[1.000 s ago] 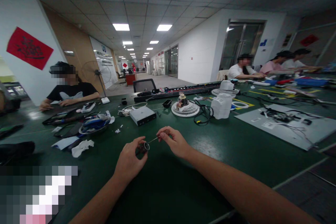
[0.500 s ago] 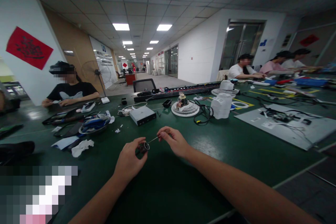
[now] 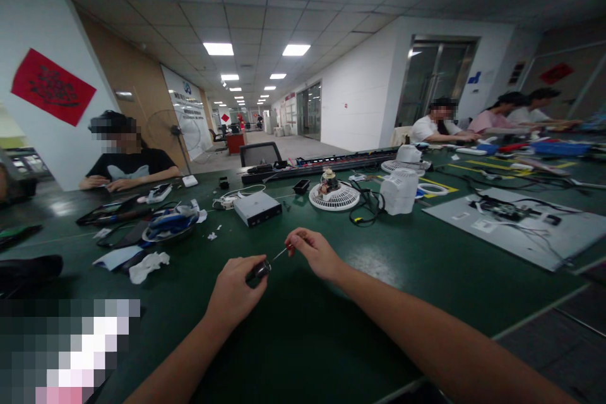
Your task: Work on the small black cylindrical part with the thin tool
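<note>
In my left hand (image 3: 237, 287) is a small dark cylindrical part (image 3: 259, 269), gripped between thumb and fingers above the green table. My right hand (image 3: 310, 252) pinches a thin metal rod (image 3: 280, 254), which slants down toward the end of the part. Whether the rod's tip touches it I cannot tell. Beyond my hands lies a silver-grey box (image 3: 257, 207), like a disc drive. To its right sits a round white fan grille (image 3: 334, 197) with a motor on top.
A white fan housing (image 3: 398, 191) stands to the right, with black cables beside it. Far right lies a grey panel (image 3: 521, 221) carrying a circuit board. Crumpled tissue (image 3: 148, 266) and a bowl of blue items (image 3: 171, 222) are on the left. Several people sit around the table.
My left hand has turned the dark part, so its open ring end faces me less. My right hand has barely shifted, still pinching the rod.
</note>
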Demonstrator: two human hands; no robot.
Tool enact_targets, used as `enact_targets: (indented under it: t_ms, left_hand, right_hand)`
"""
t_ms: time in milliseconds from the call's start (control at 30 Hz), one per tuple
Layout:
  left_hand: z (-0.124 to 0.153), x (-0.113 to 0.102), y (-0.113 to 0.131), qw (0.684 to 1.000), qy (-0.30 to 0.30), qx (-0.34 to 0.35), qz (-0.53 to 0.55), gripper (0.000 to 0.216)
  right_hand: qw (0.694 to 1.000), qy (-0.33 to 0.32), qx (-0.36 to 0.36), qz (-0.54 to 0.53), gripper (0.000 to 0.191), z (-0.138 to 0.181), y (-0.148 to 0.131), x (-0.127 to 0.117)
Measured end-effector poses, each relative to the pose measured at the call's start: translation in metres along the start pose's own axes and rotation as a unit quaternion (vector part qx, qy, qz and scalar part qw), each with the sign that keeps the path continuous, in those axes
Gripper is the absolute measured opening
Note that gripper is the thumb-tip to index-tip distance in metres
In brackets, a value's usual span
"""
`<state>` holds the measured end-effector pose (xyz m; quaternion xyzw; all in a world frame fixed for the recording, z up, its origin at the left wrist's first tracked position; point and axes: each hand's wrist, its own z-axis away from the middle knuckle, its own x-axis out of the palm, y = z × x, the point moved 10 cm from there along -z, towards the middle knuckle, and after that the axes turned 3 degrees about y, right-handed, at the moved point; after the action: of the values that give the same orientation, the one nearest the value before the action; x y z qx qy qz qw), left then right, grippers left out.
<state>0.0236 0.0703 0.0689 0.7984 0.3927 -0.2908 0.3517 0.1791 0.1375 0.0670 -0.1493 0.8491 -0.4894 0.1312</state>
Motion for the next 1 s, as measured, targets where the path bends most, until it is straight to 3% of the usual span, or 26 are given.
enact_targets:
  t_ms: [500, 1000]
  left_hand:
    - [0.002, 0.003, 0.003, 1.000, -0.024, -0.012, 0.005, 0.034]
    - [0.001, 0.007, -0.002, 0.999, -0.033, -0.018, -0.003, 0.034]
  right_hand:
    - [0.999, -0.025, 0.017, -0.018, 0.041, -0.003, 0.011, 0.001]
    - [0.999, -0.022, 0.033, 0.016, 0.033, -0.003, 0.013, 0.001]
